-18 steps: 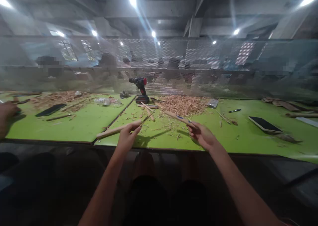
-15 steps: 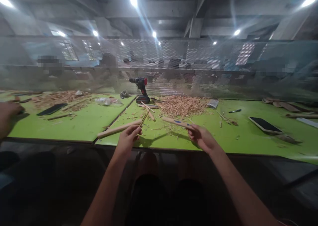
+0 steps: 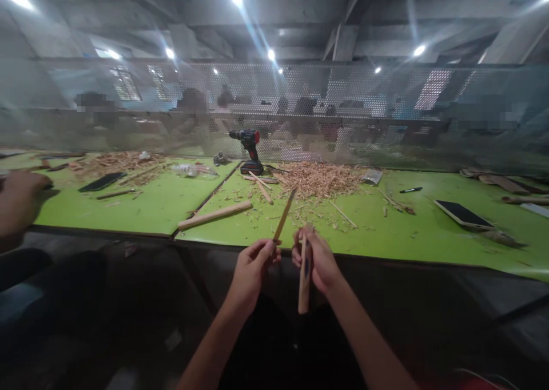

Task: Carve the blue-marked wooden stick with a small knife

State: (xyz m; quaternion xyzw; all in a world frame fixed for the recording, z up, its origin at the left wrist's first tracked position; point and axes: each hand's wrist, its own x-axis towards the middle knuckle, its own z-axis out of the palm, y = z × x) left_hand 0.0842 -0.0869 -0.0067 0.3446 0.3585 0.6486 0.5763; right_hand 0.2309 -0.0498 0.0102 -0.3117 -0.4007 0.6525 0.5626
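My left hand [image 3: 257, 259] is closed around the lower end of a thin, flat brownish strip [image 3: 284, 215], which points up and away over the table edge. Whether it is wood or metal I cannot tell. Beside it, my right hand [image 3: 319, 258] grips a pale wooden stick with blue marks [image 3: 303, 287]. That stick is held lengthwise, with its near end hanging below the table edge. The two pieces are apart. Left of my hands, a thicker wooden rod [image 3: 217, 214] lies on the green table [image 3: 231, 235].
A cordless drill [image 3: 249, 150] stands behind, beside a heap of wood shavings [image 3: 321, 178]. A phone [image 3: 463, 214], a pen [image 3: 410, 190] and a plastic packet [image 3: 372, 176] lie to the right. Another person's hand [image 3: 21, 201] is at far left. A perforated screen [image 3: 283, 104] runs along the back.
Both hands have come closer together and nearer to my body. The marked stick has swung from pointing left to pointing toward me. A thin stick now lies on the table near the shavings.
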